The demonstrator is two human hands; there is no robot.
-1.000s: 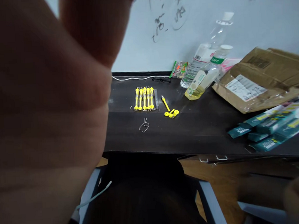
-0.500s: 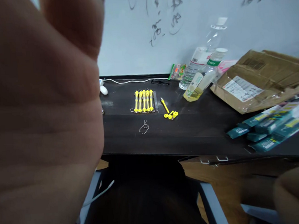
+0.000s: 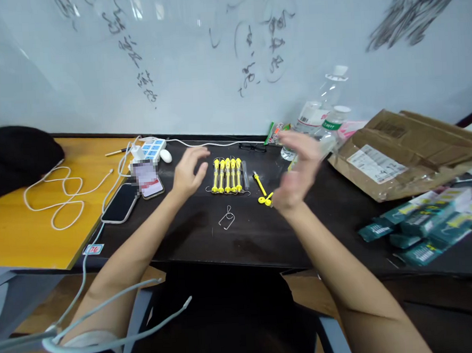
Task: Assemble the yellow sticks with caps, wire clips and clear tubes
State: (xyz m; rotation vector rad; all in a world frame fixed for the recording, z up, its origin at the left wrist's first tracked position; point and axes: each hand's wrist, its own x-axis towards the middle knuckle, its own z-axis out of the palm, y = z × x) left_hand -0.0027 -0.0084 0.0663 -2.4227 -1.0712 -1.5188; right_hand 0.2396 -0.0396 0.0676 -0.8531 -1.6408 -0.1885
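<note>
My left hand (image 3: 190,171) hovers just left of a row of several yellow tubular spring scales (image 3: 227,176) with wire hooks at their ends. Its fingers are apart and hold nothing. A clear tube (image 3: 245,176) lies along the row's right side. My right hand (image 3: 298,167), slightly blurred, is raised above the right part of the desk with its fingers spread and nothing in it. It partly covers some small yellow caps (image 3: 264,200). A yellow rod (image 3: 259,184) rests between that hand and the tube. Nearer to me lies a bent wire hook (image 3: 227,218).
Plastic bottles (image 3: 332,122), a brown parcel (image 3: 402,150) and teal boxes (image 3: 426,218) occupy the right side. To the left are phones (image 3: 120,204), a power strip (image 3: 150,148) and white cables (image 3: 81,194). A whiteboard (image 3: 197,67) stands behind the desk; eyeglasses (image 3: 252,148) lie before it.
My left hand has dropped from close in front of the camera to the desk beside the spring scales. My right hand has come up from the lower right over the desk.
</note>
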